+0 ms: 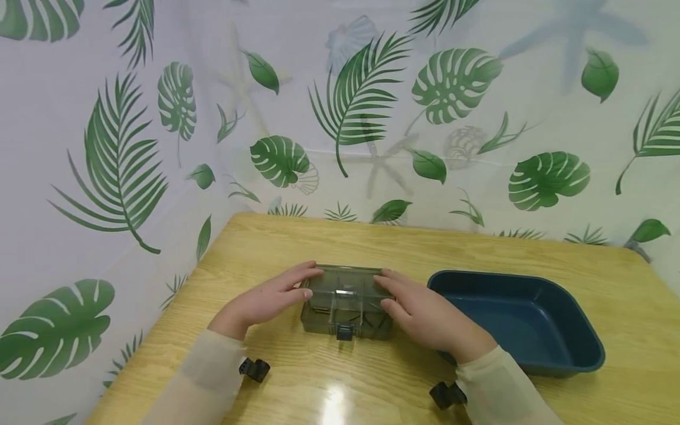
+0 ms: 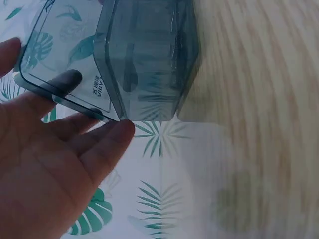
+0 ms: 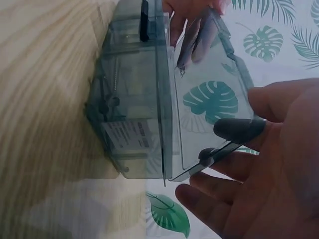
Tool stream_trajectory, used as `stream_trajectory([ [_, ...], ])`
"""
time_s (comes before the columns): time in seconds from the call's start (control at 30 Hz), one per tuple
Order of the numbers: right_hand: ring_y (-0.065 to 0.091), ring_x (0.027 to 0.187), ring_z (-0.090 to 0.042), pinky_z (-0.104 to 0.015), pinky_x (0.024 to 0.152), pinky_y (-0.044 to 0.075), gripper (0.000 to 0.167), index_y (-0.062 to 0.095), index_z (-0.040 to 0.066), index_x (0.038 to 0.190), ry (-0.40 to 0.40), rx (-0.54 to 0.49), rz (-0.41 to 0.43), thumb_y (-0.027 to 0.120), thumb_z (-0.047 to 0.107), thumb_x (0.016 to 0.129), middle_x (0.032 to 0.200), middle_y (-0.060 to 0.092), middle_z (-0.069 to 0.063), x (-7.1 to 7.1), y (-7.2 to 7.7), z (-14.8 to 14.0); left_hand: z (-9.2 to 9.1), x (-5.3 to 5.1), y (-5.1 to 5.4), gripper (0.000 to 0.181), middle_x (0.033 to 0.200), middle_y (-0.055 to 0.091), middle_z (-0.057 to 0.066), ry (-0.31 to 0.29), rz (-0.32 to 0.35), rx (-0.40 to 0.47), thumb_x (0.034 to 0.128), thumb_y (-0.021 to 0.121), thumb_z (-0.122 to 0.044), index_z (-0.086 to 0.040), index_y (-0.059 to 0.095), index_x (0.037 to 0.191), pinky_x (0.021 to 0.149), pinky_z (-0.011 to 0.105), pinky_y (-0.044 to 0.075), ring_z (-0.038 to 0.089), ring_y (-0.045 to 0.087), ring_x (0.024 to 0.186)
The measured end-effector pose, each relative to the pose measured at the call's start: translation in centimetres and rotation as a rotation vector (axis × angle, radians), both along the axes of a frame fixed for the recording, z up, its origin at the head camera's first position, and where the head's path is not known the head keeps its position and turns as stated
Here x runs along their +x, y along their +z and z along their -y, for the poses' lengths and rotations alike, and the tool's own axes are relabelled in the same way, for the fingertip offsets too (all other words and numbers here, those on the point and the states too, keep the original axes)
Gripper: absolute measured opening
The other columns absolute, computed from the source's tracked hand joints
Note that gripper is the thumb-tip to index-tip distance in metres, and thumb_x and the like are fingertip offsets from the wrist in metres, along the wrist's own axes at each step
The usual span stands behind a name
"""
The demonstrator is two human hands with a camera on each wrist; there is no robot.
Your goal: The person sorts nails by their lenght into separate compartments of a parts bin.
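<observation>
A smoky see-through plastic box (image 1: pixel 319 323) sits on the table with its hinged lid (image 1: pixel 325 298) tilted up. At the lid's left edge, my left hand (image 1: pixel 268 300) holds it between thumb and fingers; some fingertips show through the plastic in the left wrist view. My right hand (image 1: pixel 427 313) grips the right edge likewise, its thumb on one face and fingers behind. A dark latch (image 1: pixel 344 332) is at the middle of the front. Inside are dividers and thin dark items (image 3: pixel 107 102), too unclear to name. A white label (image 3: pixel 129 134) shows at the box's side.
To the right, a deep dark blue basin (image 1: pixel 531 330) stands close beside my right forearm. The wooden table (image 1: pixel 297 383) runs back to a leaf-print cloth (image 1: pixel 292 106). Small black devices (image 1: pixel 256 370) are at both wrists.
</observation>
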State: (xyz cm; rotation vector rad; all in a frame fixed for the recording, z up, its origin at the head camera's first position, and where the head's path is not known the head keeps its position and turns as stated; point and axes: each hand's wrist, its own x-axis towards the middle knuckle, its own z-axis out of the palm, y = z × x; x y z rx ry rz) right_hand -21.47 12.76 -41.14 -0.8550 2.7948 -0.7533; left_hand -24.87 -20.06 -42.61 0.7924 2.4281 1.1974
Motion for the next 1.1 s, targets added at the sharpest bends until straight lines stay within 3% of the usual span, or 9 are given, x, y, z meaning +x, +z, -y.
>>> stream_trajectory([
  [0.13, 0.016, 0.152, -0.035, -0.061, 0.114, 0.027, 0.052, 0.037, 0.016, 0.159, 0.016, 0.041, -0.017, 0.045, 0.03, 0.109, 0.165, 0.022, -0.01, 0.6, -0.5, 0.5, -0.5, 0.6, 0.3, 0.066, 0.169, -0.002, 0.001, -0.045, -0.014, -0.146, 0.1057, 0.054, -0.037, -0.022, 0.024, 0.163, 0.117, 0.056, 0.026, 0.029, 0.007, 0.153],
  [0.2, 0.012, 0.152, -0.035, -0.062, 0.115, 0.026, 0.052, 0.037, 0.016, 0.159, 0.027, 0.059, -0.042, 0.047, 0.026, 0.108, 0.166, 0.021, -0.011, 0.7, -0.8, 0.8, -0.8, 1.1, 0.4, 0.073, 0.168, -0.008, 0.002, -0.043, -0.014, -0.198, 0.1035, 0.059, -0.037, -0.023, 0.02, 0.164, 0.116, 0.056, 0.027, 0.03, 0.004, 0.153],
  [0.33, 0.009, 0.153, -0.036, -0.061, 0.115, 0.027, 0.056, 0.035, 0.015, 0.159, 0.057, 0.111, -0.113, 0.05, 0.023, 0.106, 0.166, 0.019, -0.013, 0.9, -1.6, 1.4, -1.6, 1.8, 0.4, 0.086, 0.168, -0.011, 0.006, -0.024, -0.081, -0.303, 0.0964, 0.069, -0.04, -0.025, 0.018, 0.164, 0.117, 0.057, 0.025, 0.031, -0.001, 0.153],
  [0.5, 0.009, 0.152, -0.04, -0.061, 0.113, 0.03, 0.064, 0.032, 0.014, 0.16, 0.074, 0.212, -0.174, 0.057, 0.028, 0.103, 0.166, 0.016, -0.015, 1.4, -2.4, 2.1, -2.9, 2.7, 0.0, 0.102, 0.168, -0.011, 0.01, 0.003, -0.199, -0.429, 0.0851, 0.081, -0.044, -0.025, 0.019, 0.164, 0.117, 0.056, 0.025, 0.032, -0.002, 0.153],
  [0.67, 0.006, 0.152, -0.04, -0.065, 0.112, 0.029, 0.077, 0.026, 0.016, 0.162, 0.059, 0.297, -0.212, 0.064, 0.04, 0.099, 0.167, 0.012, -0.016, 1.8, -3.1, 2.8, -4.0, 3.4, -0.4, 0.112, 0.166, -0.017, 0.012, 0.015, -0.26, -0.537, 0.0811, 0.081, -0.049, -0.026, 0.011, 0.165, 0.117, 0.055, 0.025, 0.032, -0.005, 0.153],
  [0.83, 0.005, 0.153, -0.039, -0.067, 0.111, 0.028, 0.081, 0.027, 0.019, 0.162, 0.019, 0.292, -0.238, 0.067, 0.046, 0.096, 0.167, 0.013, -0.014, 1.9, -3.3, 3.0, -4.7, 3.6, -0.5, 0.115, 0.166, -0.015, 0.016, 0.029, -0.319, -0.563, 0.0788, 0.082, -0.051, -0.024, 0.011, 0.165, 0.118, 0.055, 0.024, 0.035, -0.003, 0.153],
  [1.1, 0.021, 0.149, -0.043, -0.064, 0.114, 0.025, 0.082, 0.042, 0.014, 0.156, 0.0, 0.236, -0.319, 0.074, 0.05, 0.09, 0.161, 0.028, -0.019, 1.3, -3.8, 3.8, -4.8, 3.3, -1.0, 0.111, 0.167, -0.002, 0.017, 0.02, -0.41, -0.565, 0.0803, 0.08, -0.059, -0.02, 0.018, 0.164, 0.119, 0.053, 0.021, 0.036, -0.005, 0.153],
])
